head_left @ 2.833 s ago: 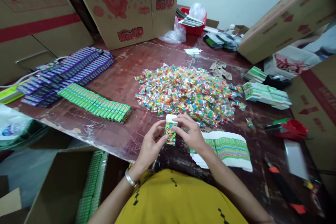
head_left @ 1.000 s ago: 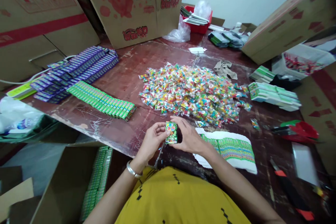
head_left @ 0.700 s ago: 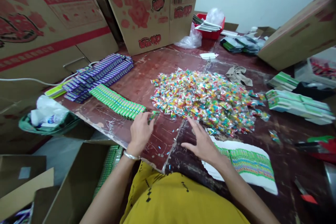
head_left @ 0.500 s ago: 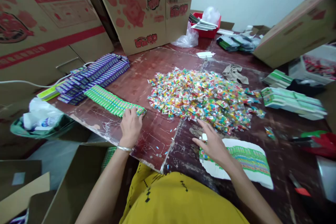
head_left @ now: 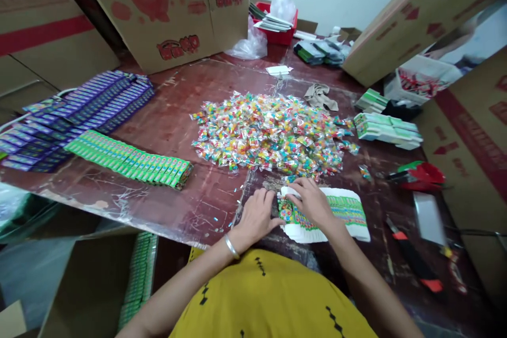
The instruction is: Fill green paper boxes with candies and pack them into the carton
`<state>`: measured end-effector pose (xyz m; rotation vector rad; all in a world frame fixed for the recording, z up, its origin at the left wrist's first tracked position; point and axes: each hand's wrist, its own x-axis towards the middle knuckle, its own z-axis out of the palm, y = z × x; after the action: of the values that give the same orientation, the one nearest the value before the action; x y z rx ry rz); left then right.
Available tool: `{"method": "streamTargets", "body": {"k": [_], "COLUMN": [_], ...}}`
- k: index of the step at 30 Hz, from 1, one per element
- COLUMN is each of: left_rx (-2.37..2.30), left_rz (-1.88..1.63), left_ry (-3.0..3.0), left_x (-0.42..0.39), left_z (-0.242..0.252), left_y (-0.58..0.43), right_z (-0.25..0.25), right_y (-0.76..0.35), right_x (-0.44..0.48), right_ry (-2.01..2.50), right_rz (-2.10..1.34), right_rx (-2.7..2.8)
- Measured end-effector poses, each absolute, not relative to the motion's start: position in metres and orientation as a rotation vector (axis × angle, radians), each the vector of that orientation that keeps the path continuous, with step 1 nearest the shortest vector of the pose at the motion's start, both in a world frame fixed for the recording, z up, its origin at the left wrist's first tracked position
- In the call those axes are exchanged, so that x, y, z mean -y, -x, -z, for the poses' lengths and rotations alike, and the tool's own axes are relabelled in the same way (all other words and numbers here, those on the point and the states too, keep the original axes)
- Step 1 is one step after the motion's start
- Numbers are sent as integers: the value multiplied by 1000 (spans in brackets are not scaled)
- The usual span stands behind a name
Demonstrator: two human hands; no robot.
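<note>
My left hand [head_left: 256,216] and my right hand [head_left: 312,202] meet at the left end of a fanned stack of flat green carton blanks [head_left: 344,212] near the table's front edge. The right hand's fingers pinch the top blank [head_left: 285,210] at its white flap. The left hand's fingers lie stretched against the same blank's left edge, holding nothing. Just beyond the hands spreads a big pile of wrapped colourful candies [head_left: 269,132]. A row of filled green boxes [head_left: 130,159] lies to the left, apart from both hands.
Purple boxes [head_left: 75,116] lie in rows at the far left of the table [head_left: 178,95]. Folded green cartons [head_left: 386,129], a red tape dispenser [head_left: 420,175] and a box cutter [head_left: 412,260] sit right. A floor carton [head_left: 91,285] holds green boxes. Big cardboard boxes [head_left: 166,5] stand behind.
Both hands closed a small green box, then the left hand set it at the end of the green row and came back. The right hand reached to the flat blanks; both now meet there.
</note>
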<state>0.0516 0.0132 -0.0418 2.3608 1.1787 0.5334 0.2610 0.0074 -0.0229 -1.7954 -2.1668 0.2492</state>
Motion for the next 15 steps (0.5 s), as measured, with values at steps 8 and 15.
{"method": "streamTargets", "body": {"k": [8, 15], "left_rx": [-1072, -658], "left_rz": [-673, -608], "left_ry": [-1979, -1088], "left_x": [-18, -29], "left_z": [29, -2], "left_y": [-43, -25], "right_z": [-4, -20], "right_y": [-257, -230], "right_x": [-3, -7], "right_ry": [1601, 1321], "right_rz": [-784, -1195], "right_rx": [1562, 1161]}}
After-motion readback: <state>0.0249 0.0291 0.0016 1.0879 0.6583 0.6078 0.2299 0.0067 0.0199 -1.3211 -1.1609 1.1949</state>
